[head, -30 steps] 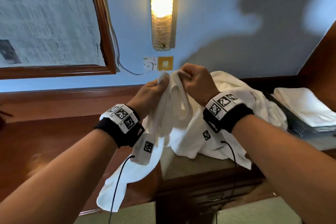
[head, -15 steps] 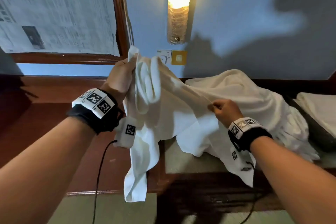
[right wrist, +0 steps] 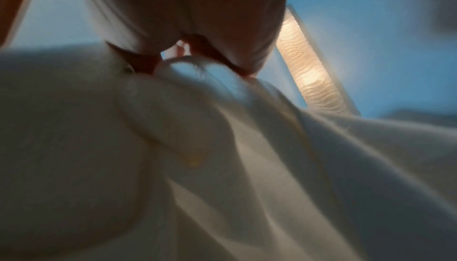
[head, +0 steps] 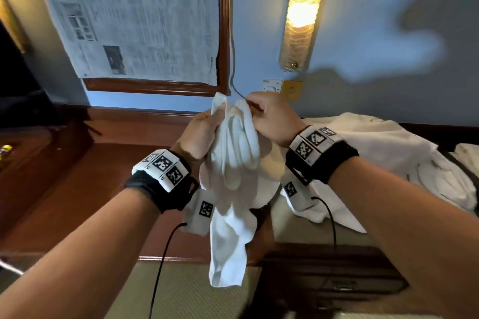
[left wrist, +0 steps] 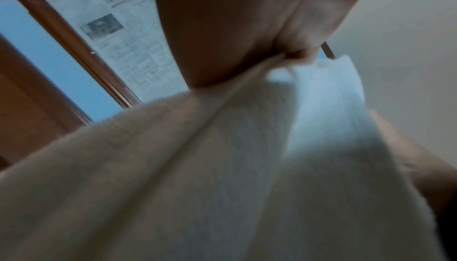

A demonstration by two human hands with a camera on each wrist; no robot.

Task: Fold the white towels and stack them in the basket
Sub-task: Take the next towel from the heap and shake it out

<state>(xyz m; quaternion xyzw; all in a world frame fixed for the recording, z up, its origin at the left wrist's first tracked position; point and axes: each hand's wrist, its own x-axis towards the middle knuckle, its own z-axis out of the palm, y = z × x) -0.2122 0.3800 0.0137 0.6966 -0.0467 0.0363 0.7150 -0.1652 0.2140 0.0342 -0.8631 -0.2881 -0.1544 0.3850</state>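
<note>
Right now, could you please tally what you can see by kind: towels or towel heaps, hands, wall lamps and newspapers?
Towel held up: 1, towel, gripped by the left hand and right hand.
Towel heaps on the counter: 1, pile; the number of towels in it cannot be told.
Hands: 2.
Wall lamps: 1, lamp.
Newspapers: 1, newspaper.
Total: 6.

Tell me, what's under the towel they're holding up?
Under the hanging towel you can see the brown table edge and carpet below. Both hands, left and right, hold its top. Whatever is straight behind the cloth is hidden.
</note>
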